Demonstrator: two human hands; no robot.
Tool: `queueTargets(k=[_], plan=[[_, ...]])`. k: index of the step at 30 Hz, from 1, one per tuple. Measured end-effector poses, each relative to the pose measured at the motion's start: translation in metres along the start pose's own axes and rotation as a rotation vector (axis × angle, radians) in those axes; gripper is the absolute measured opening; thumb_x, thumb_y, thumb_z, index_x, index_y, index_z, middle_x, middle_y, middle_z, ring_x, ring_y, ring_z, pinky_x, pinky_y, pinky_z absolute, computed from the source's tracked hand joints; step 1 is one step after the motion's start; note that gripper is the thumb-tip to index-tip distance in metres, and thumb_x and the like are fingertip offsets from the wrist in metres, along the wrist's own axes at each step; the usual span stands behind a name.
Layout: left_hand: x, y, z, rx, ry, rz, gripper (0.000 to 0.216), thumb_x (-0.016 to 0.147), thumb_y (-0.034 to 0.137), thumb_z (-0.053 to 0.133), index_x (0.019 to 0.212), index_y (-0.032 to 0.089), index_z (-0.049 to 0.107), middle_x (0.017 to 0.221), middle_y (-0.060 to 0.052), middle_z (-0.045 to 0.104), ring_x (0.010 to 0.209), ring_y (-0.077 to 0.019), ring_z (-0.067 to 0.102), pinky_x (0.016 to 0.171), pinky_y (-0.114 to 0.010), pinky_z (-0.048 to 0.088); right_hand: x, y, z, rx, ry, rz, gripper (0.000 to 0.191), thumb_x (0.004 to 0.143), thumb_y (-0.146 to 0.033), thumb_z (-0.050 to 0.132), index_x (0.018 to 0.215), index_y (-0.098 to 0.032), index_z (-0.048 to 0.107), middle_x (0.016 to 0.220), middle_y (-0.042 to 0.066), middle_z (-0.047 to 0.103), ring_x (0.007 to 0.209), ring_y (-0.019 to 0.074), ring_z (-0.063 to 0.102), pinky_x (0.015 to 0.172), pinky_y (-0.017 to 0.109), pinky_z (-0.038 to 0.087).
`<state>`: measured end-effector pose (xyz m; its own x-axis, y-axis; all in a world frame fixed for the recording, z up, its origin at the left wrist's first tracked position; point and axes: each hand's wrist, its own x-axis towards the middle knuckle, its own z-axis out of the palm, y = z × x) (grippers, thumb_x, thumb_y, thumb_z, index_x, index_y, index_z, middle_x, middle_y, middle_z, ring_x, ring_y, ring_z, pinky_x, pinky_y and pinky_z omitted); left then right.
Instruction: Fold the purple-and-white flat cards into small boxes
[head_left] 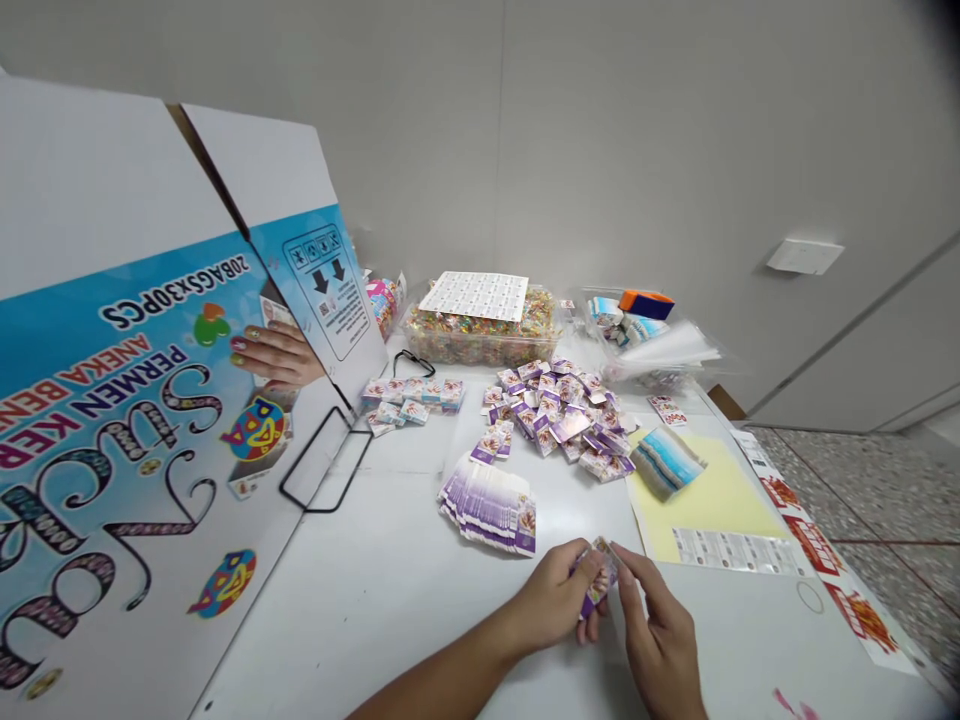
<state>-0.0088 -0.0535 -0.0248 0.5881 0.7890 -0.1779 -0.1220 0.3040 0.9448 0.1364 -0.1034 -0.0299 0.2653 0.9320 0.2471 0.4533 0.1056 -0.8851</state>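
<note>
A small purple-and-white printed card (599, 578) is held between my two hands near the table's front. My left hand (551, 598) is closed on its left side, thumb on the front and fingers behind. My right hand (660, 625) pinches its upper right edge between thumb and fingertips. Whether the card is folded or has something inside, I cannot tell. Just beyond my left hand lies a fanned stack of purple cards (487, 505). Behind that stack is a loose heap of small folded purple packets (551, 410).
A large printed carton (172, 400) stands at the left by a black wire stand (326, 460). At the back are a clear tub of colourful bits (480, 345) and a bin (637, 345) with an orange-blue tool (646, 304). A banded blue bundle (667, 462) lies on yellow paper (720, 490).
</note>
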Motion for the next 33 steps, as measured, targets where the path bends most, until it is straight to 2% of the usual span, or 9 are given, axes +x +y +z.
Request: queueTargets(k=[3,6,10,15,18,21,27,30,33], plan=[[-0.001,0.004,-0.001,0.026,-0.007,-0.013,0.053,0.09,0.071,0.042,0.084,0.019,0.047,0.061,0.004,0.053,0.038,-0.0084,0.047,0.036,-0.02,0.036,0.007,-0.007,-0.008,0.033,-0.046,-0.009,0.031,0.089,-0.048,0.062,0.101,-0.024,0.078,0.102,0.008,0.078,0.092,0.0282,0.074,0.085,0.038,0.06],[-0.004,0.007,0.0,0.089,0.0,-0.027,0.05,0.092,0.068,0.043,0.083,0.019,0.048,0.059,0.005,0.051,0.04,-0.0087,0.046,0.039,-0.02,0.035,0.014,-0.009,-0.013,0.132,-0.094,0.145,0.033,0.083,-0.052,0.069,0.091,-0.022,0.077,0.09,0.008,0.078,0.079,0.0273,0.073,0.072,0.035,0.062],[-0.006,0.007,0.0,0.222,0.025,0.036,0.046,0.095,0.062,0.044,0.081,0.019,0.05,0.063,0.005,0.05,0.048,-0.0091,0.046,0.046,-0.021,0.036,0.016,-0.006,-0.011,0.25,-0.089,0.294,0.041,0.075,-0.056,0.076,0.093,-0.019,0.075,0.088,0.008,0.078,0.081,0.0277,0.073,0.071,0.034,0.062],[-0.008,0.008,0.0,0.347,0.044,0.105,0.044,0.098,0.057,0.042,0.081,0.018,0.052,0.065,0.004,0.051,0.058,-0.0099,0.046,0.056,-0.022,0.037,0.012,0.001,-0.008,0.332,-0.046,0.339,0.039,0.077,-0.055,0.075,0.091,-0.019,0.074,0.087,0.008,0.076,0.081,0.0262,0.071,0.073,0.034,0.06],[-0.009,0.009,0.0,0.35,0.002,0.092,0.043,0.098,0.056,0.041,0.08,0.018,0.051,0.066,0.004,0.051,0.058,-0.01,0.046,0.056,-0.022,0.036,0.009,0.004,-0.008,0.369,-0.034,0.318,0.036,0.08,-0.054,0.072,0.086,-0.019,0.073,0.08,0.006,0.074,0.074,0.0234,0.069,0.067,0.031,0.059],[-0.009,0.009,-0.001,0.34,-0.017,0.075,0.043,0.098,0.057,0.042,0.08,0.018,0.05,0.067,0.004,0.052,0.057,-0.01,0.046,0.055,-0.022,0.034,0.0,0.007,-0.007,0.236,0.007,0.236,0.033,0.083,-0.05,0.07,0.089,-0.019,0.075,0.087,0.007,0.077,0.078,0.0234,0.071,0.071,0.031,0.06],[-0.004,0.002,-0.004,0.279,0.028,0.079,0.043,0.097,0.055,0.044,0.075,0.017,0.051,0.067,0.003,0.05,0.061,-0.0112,0.046,0.059,-0.023,0.036,-0.022,0.014,-0.002,0.009,0.03,-0.126,0.028,0.09,-0.035,0.066,0.112,-0.022,0.077,0.116,0.01,0.076,0.107,0.0292,0.071,0.095,0.04,0.058],[-0.003,0.002,-0.004,0.315,0.072,0.105,0.044,0.097,0.052,0.044,0.074,0.016,0.055,0.07,0.001,0.054,0.067,-0.0129,0.049,0.064,-0.025,0.037,-0.022,0.01,-0.003,0.028,-0.061,-0.076,0.027,0.088,-0.036,0.069,0.11,-0.024,0.078,0.114,0.009,0.077,0.105,0.029,0.073,0.092,0.038,0.06],[-0.006,0.001,0.001,0.334,0.093,0.13,0.043,0.1,0.053,0.037,0.098,0.015,0.057,0.075,-0.001,0.06,0.069,-0.0148,0.054,0.065,-0.026,0.038,-0.008,0.004,-0.007,0.099,-0.106,0.076,0.034,0.084,-0.044,0.073,0.109,-0.022,0.078,0.104,0.009,0.078,0.093,0.0284,0.075,0.08,0.035,0.063]])
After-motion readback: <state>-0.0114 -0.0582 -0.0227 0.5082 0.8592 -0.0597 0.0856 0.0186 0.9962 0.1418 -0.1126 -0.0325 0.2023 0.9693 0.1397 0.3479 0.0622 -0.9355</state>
